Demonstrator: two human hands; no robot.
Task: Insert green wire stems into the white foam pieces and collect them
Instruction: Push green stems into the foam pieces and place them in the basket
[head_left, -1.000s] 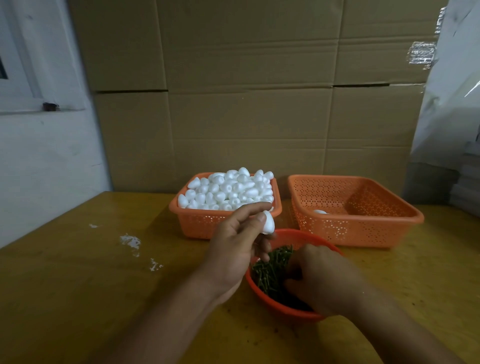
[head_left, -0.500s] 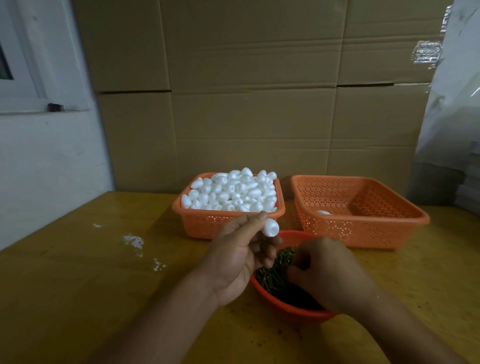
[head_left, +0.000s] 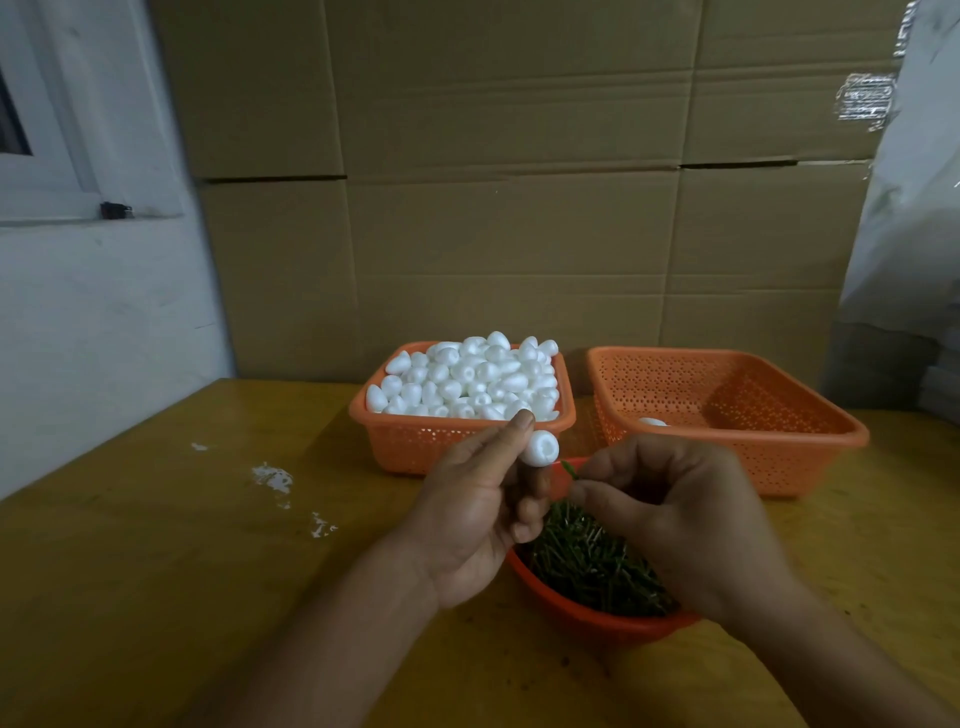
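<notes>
Foam piece and stem held over red bowl (head_left: 582, 616)

Left hand (head_left: 483, 512) pinches white foam piece (head_left: 540, 447); right hand (head_left: 670, 514), fingers curled, pinches green wire stem (head_left: 569, 469) — tips just apart. Behind: full foam basket (head_left: 457, 439), near-empty orange basket (head_left: 727, 415), cardboard boxes (head_left: 519, 208).

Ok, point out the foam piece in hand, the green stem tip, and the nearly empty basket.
foam piece (head_left: 540, 447), head view, on its rounded front.
green stem (head_left: 568, 467), head view, on its exposed tip.
nearly empty basket (head_left: 727, 357), head view, on its far rim.

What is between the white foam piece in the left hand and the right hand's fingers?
In the head view, only a green wire stem tip, which the right hand pinches.
</notes>
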